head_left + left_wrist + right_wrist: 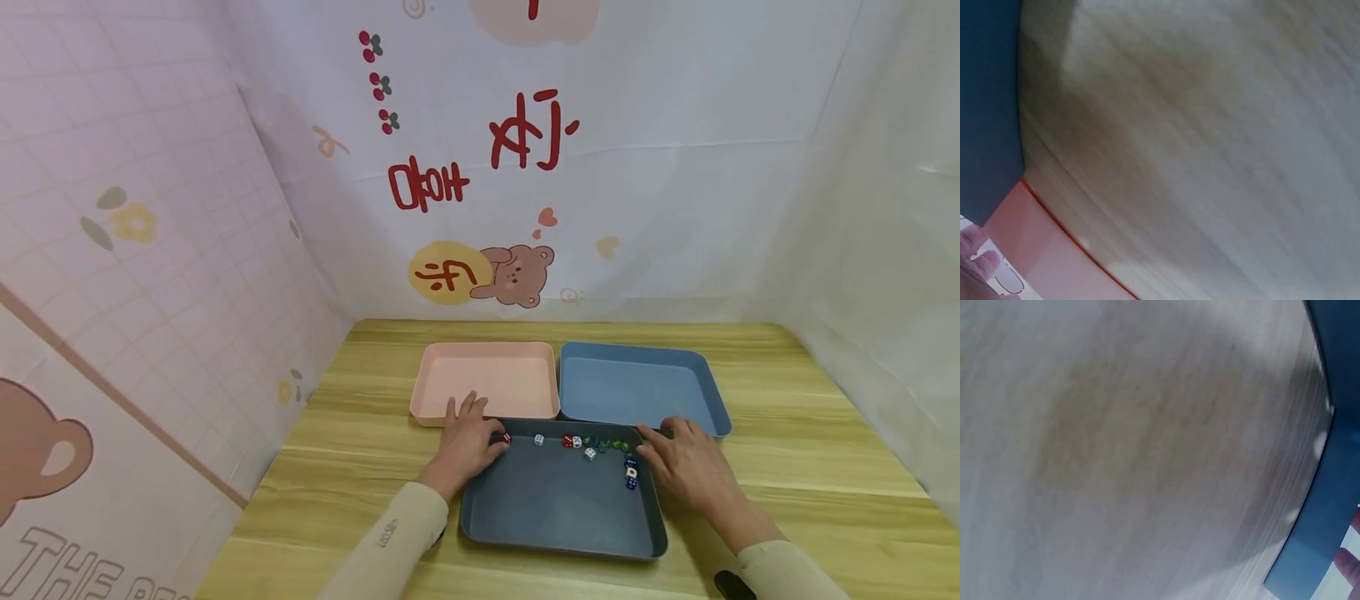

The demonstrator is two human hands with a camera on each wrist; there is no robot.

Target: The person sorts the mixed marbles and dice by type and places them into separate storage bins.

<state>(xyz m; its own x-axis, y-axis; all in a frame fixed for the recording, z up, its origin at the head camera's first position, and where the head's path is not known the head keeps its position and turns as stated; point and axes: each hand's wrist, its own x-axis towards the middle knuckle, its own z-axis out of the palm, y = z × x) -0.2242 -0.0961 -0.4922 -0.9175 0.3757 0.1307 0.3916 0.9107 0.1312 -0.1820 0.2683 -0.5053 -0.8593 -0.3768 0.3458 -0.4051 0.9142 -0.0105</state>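
A dark grey tray (562, 517) lies on the table with several small dice along its far edge and far right corner. At its far left corner, my left hand (467, 442) has thumb and index finger at either side of a red die (507, 438), pinching it; the other fingers reach over the pink tray's near edge. My right hand (686, 462) is at the far right corner, its thumb and index finger extended close to the green dice (618, 446). Blue dice (631, 482) lie below them along the right wall. White dice (538, 439) and another red die (567, 442) sit between the hands.
Behind the dark tray stand a pink tray (487, 375) on the left and a blue tray (637, 383) on the right. The wooden table (315, 500) extends to both sides. A printed cloth (675, 167) hangs behind it.
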